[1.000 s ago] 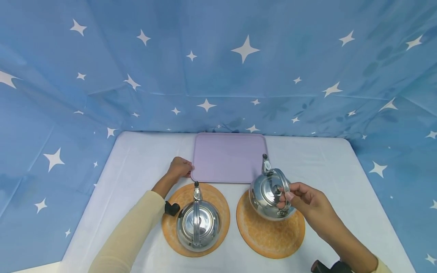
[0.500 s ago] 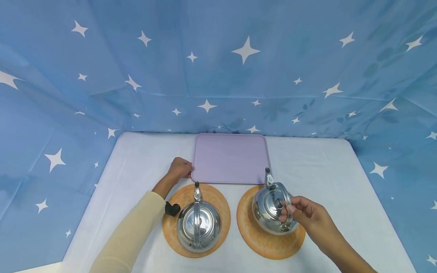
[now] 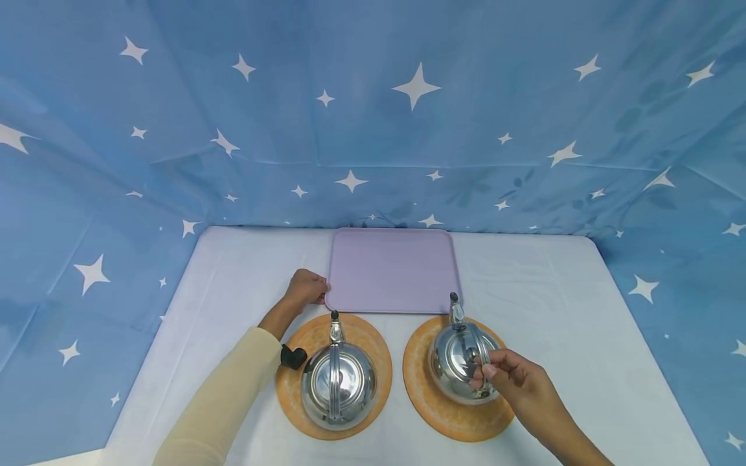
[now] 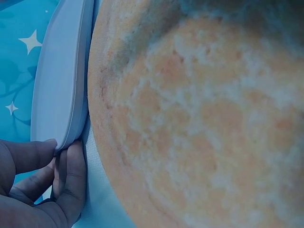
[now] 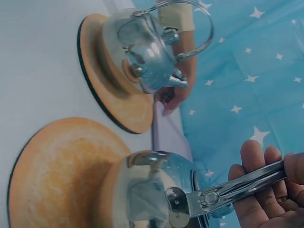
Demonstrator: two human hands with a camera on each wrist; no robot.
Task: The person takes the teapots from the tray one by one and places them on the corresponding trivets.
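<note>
My left hand [image 3: 307, 287] pinches the near left corner of a lilac tray [image 3: 393, 268], thumb on top and fingers beneath in the left wrist view. With my right hand [image 3: 521, 382] I grip the arched handle of a shiny steel kettle [image 3: 445, 372], spout pointing away from me. That kettle is over the right round orange-brown placemat [image 3: 419, 404]; whether its base touches the mat I cannot tell. A matching kettle [image 3: 317, 398] stands upright on the left round placemat [image 3: 379, 340], its handle up and nobody's fingers on it.
White cloth covers the table [image 3: 524, 278]. Beyond its back edge hangs a blue curtain [image 3: 373, 129] with white stars, which also runs down both sides. The tray lies flat at the back, just behind the placemats.
The right kettle, held by its handle, has come back toward me from over the tray's near right corner to over the right placemat. My left hand has stayed at the tray corner.
</note>
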